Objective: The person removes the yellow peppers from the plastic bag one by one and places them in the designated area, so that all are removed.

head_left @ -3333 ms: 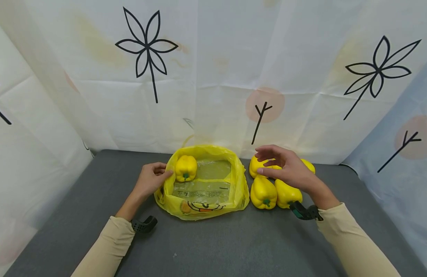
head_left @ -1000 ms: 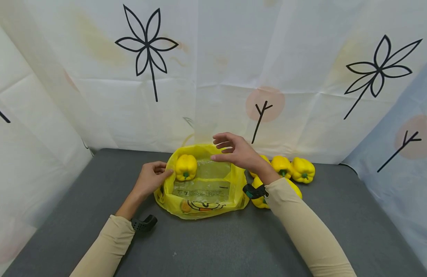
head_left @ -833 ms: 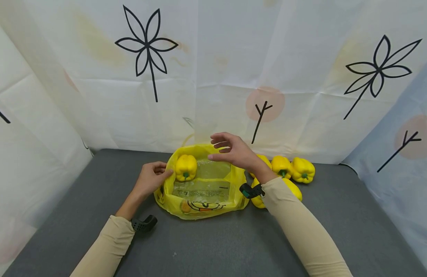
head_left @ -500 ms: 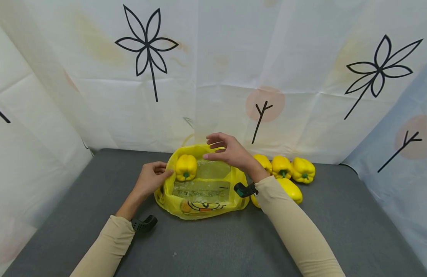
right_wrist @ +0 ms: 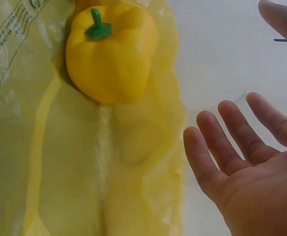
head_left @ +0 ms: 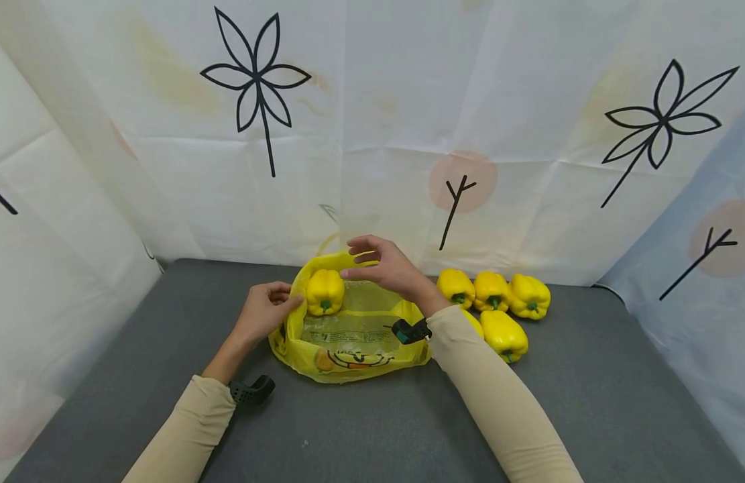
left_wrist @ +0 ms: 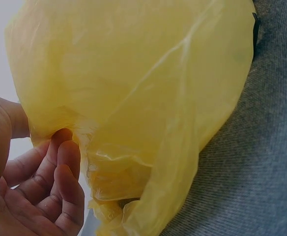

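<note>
A yellow plastic bag [head_left: 360,365] stands on the dark table with its mouth spread wide. Inside it, at the left, lies one yellow bell pepper [head_left: 325,292] with its green stem toward me. My left hand [head_left: 265,311] pinches the bag's left rim between thumb and fingers, which the left wrist view shows close up on the thin yellow plastic [left_wrist: 133,88]. Above the bag's far side hovers my right hand [head_left: 384,267], fingers spread and nothing in them. In the right wrist view its fingers [right_wrist: 232,137] are apart from the pepper [right_wrist: 111,54].
Right of the bag, several more yellow bell peppers [head_left: 491,291] sit in two rows, one partly hidden by my right sleeve. The grey table [head_left: 348,436] reaches back to a white cloth wall [head_left: 372,121] printed with black plant drawings.
My right hand has moved left from above the peppers on the table to above the bag, near the pepper inside. The left hand keeps its hold on the rim.
</note>
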`<state>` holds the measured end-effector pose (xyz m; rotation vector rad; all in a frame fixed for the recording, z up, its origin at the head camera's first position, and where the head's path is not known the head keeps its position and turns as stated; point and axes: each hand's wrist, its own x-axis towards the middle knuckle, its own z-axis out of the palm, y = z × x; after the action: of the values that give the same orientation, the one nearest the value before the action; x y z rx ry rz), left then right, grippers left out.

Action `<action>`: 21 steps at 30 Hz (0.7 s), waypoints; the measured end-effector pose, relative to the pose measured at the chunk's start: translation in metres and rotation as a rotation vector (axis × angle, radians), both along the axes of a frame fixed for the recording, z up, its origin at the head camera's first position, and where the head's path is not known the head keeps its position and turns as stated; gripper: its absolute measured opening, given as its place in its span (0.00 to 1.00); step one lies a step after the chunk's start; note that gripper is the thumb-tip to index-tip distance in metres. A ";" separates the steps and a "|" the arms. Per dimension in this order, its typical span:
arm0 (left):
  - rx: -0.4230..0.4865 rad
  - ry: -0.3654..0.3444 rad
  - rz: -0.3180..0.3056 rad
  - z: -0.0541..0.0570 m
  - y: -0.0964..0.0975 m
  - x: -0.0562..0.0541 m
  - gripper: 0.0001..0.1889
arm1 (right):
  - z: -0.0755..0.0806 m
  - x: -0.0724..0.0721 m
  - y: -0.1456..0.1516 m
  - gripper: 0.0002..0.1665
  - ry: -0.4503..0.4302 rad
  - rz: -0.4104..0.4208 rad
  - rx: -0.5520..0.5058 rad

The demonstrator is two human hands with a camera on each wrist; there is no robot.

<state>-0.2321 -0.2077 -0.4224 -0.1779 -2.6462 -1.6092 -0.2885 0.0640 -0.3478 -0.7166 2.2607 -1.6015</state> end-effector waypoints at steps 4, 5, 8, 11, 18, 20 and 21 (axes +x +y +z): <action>0.002 0.003 -0.004 0.001 0.000 0.000 0.17 | -0.003 0.001 -0.006 0.38 -0.014 -0.006 0.007; 0.002 0.004 -0.005 0.001 0.000 0.000 0.17 | -0.005 0.001 -0.008 0.38 -0.014 -0.009 0.010; 0.000 0.005 -0.005 0.001 0.001 0.000 0.17 | -0.008 0.000 -0.012 0.39 -0.017 -0.014 0.022; -0.004 0.001 -0.002 0.001 0.001 0.000 0.17 | -0.012 0.000 -0.016 0.40 -0.021 -0.015 0.032; -0.002 0.000 -0.002 0.002 0.001 0.000 0.18 | -0.020 -0.001 -0.022 0.42 -0.044 -0.014 0.035; -0.002 -0.002 -0.002 0.002 0.001 0.000 0.17 | -0.022 -0.001 -0.023 0.42 -0.054 -0.018 0.038; -0.002 -0.002 -0.002 0.002 0.001 0.000 0.17 | -0.023 -0.001 -0.023 0.42 -0.058 -0.024 0.043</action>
<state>-0.2320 -0.2071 -0.4204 -0.1782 -2.6503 -1.6083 -0.2899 0.0407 -0.3707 -0.6267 2.2630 -1.5592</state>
